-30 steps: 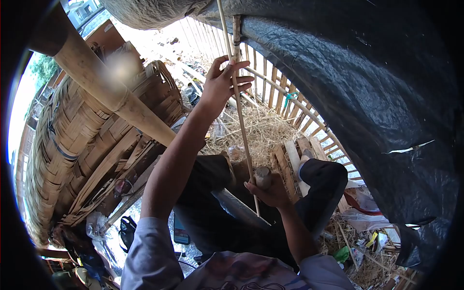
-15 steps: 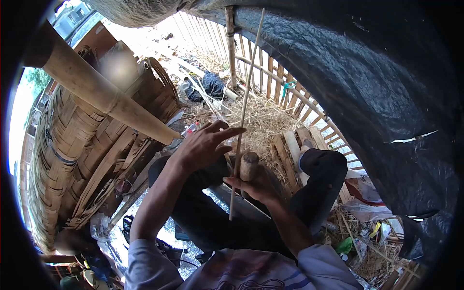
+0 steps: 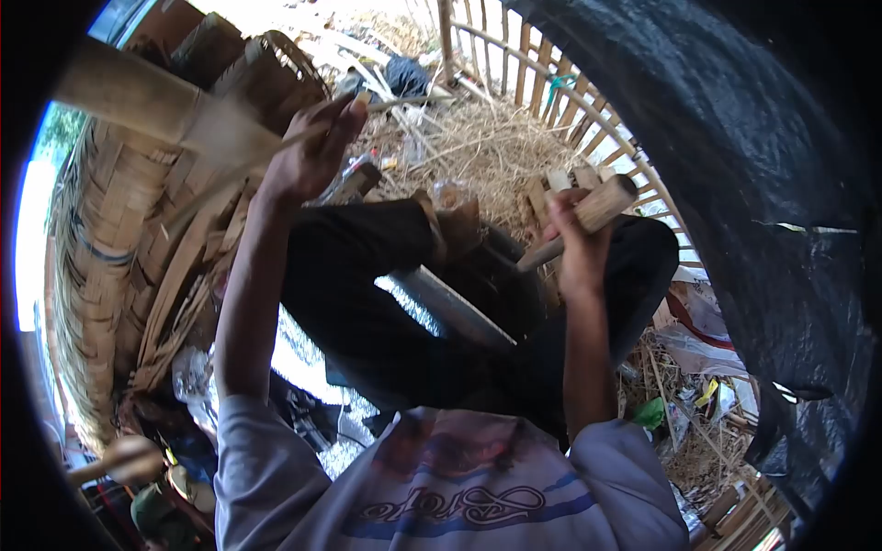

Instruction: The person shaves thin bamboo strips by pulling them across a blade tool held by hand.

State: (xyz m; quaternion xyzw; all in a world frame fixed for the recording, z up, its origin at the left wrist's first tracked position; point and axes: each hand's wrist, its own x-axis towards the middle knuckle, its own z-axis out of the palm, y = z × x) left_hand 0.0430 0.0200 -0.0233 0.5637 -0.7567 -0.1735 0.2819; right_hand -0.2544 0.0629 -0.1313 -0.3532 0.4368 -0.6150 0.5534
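Note:
My left hand (image 3: 310, 156) is raised at the upper left, its fingers closed on a thin bamboo stick (image 3: 393, 103). The stick lies slantwise across the hand, and its lower left part is smeared by motion. Above my right knee, my right hand (image 3: 581, 234) grips a tool with a thick round wooden handle (image 3: 608, 202). A narrower part of the tool points down and to the left; its exact kind is unclear. Between my bent legs lies a long grey board or bar (image 3: 450, 308), with a brown block (image 3: 457, 231) at its far end.
Large woven bamboo work (image 3: 115, 220) stands at the left, with a thick bamboo pole (image 3: 129, 96) crossing above. A black plastic sheet (image 3: 735, 138) hangs at the right beside a slatted bamboo fence (image 3: 542, 78). Straw (image 3: 496, 151) and scraps cover the ground ahead.
My hands have moved apart, the left up and leftward with the stick, the right up and rightward with the tool. The stick has swung from upright to slanting, away from the tool.

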